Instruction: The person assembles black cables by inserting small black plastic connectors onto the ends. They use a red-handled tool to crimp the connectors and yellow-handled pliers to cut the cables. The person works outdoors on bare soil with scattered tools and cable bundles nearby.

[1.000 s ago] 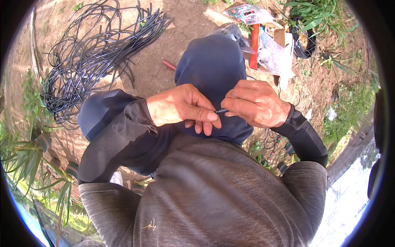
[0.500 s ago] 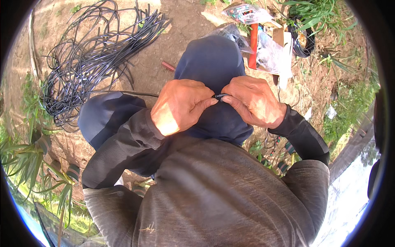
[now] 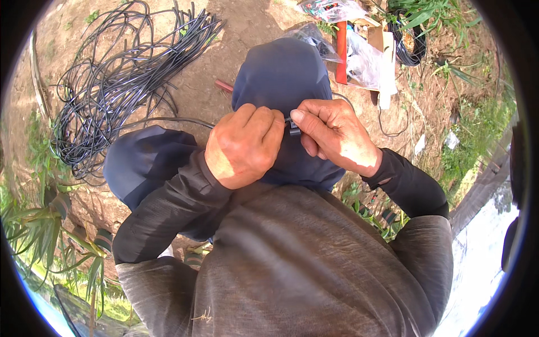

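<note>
Over my raised knee, my left hand (image 3: 244, 147) is closed round a thin black tube (image 3: 168, 119) that comes in from the left; its end is hidden in the fist. Touching it on the right, my right hand (image 3: 336, 132) pinches a small black fitting (image 3: 295, 131) between thumb and fingers. The fitting sits between the two hands, partly covered by the fingertips, so whether the tube is joined to it cannot be made out.
A large loose tangle of black tubing (image 3: 123, 84) lies on the soil at the left. At the far right are a box (image 3: 387, 73) with plastic bags, another bag of small parts (image 3: 331, 10) and a black coil (image 3: 412, 45). A reddish stick-like piece (image 3: 224, 86) lies beyond my knee.
My right hand has turned, its thumb now on top, and more of the black fitting shows below the fingers. My left hand has rolled into a fuller fist.
</note>
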`<state>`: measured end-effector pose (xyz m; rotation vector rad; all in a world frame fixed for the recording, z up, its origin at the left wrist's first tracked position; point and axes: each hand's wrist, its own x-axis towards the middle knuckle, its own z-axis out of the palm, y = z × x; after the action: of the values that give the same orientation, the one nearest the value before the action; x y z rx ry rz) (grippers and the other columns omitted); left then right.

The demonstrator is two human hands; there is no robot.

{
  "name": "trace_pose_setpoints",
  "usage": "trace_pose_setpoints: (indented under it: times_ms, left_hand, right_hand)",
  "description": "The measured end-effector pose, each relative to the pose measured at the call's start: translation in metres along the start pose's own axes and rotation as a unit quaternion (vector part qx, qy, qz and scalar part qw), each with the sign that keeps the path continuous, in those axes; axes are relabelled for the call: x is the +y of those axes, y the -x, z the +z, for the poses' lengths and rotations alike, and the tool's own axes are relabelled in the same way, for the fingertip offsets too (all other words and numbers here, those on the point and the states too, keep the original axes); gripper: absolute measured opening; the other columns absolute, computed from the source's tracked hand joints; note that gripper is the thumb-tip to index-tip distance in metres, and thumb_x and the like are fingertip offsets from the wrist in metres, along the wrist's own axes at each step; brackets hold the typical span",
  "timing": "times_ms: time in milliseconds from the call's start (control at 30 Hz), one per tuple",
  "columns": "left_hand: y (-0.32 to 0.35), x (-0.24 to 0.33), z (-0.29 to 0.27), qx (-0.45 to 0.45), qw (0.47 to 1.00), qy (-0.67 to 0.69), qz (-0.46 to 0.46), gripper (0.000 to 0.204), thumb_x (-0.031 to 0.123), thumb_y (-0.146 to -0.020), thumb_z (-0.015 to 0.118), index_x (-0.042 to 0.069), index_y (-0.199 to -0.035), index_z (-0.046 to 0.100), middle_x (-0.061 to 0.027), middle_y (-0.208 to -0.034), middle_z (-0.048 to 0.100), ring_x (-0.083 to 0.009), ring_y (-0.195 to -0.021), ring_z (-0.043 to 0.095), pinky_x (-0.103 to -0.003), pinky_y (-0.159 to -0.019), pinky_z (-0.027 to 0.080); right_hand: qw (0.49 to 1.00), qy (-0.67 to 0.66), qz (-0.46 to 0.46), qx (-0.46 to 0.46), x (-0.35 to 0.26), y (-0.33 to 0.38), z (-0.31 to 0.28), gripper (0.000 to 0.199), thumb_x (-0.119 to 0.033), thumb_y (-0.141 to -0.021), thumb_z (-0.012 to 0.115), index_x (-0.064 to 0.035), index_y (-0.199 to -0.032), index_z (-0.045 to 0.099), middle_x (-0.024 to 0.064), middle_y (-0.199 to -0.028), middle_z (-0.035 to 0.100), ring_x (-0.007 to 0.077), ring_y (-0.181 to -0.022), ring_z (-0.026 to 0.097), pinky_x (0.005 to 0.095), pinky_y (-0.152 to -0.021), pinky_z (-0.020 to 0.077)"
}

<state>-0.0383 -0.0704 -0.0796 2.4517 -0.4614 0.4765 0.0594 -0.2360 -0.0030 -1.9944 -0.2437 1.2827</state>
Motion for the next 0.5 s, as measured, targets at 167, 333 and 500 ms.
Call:
trace_pose_setpoints:
  times_ms: [167,333,500]
  left_hand:
    - [0.000,-0.003,0.004,0.045,0.998,-0.037,-0.009,0.020,-0.003,-0.066,0.064,-0.002,-0.086,0.063,-0.0071,-0.067,0.044,-0.0207,-0.056,0.049,-0.031,-0.051,0.043]
    - [-0.007,-0.011,-0.003,0.088,0.995,0.013,-0.044,0.020,-0.001,-0.070,0.070,-0.001,-0.089,0.065,-0.0088,-0.069,0.050,-0.0235,-0.059,0.053,-0.034,-0.052,0.044]
    - [-0.016,-0.015,-0.019,0.075,0.968,0.191,-0.143,0.017,0.004,-0.079,0.071,0.000,-0.095,0.067,-0.0144,-0.076,0.059,-0.0305,-0.063,0.057,-0.037,-0.056,0.045]
  right_hand:
    - [0.996,-0.079,0.040,-0.003,-0.003,-0.007,0.006,0.039,-0.030,-0.099,0.050,-0.0032,-0.072,0.058,0.0021,-0.057,0.055,0.0076,-0.049,0.048,0.0247,-0.045,0.0380]
    - [0.997,-0.075,-0.004,-0.008,-0.011,-0.011,-0.003,0.027,-0.023,-0.100,0.054,-0.0018,-0.085,0.063,0.0030,-0.062,0.060,0.0079,-0.054,0.053,0.0238,-0.050,0.0426]
    - [0.953,0.125,-0.263,0.086,-0.005,-0.017,-0.017,0.013,-0.006,-0.091,0.064,-0.0025,-0.104,0.066,0.0073,-0.081,0.065,0.0170,-0.074,0.066,0.0286,-0.066,0.0524]
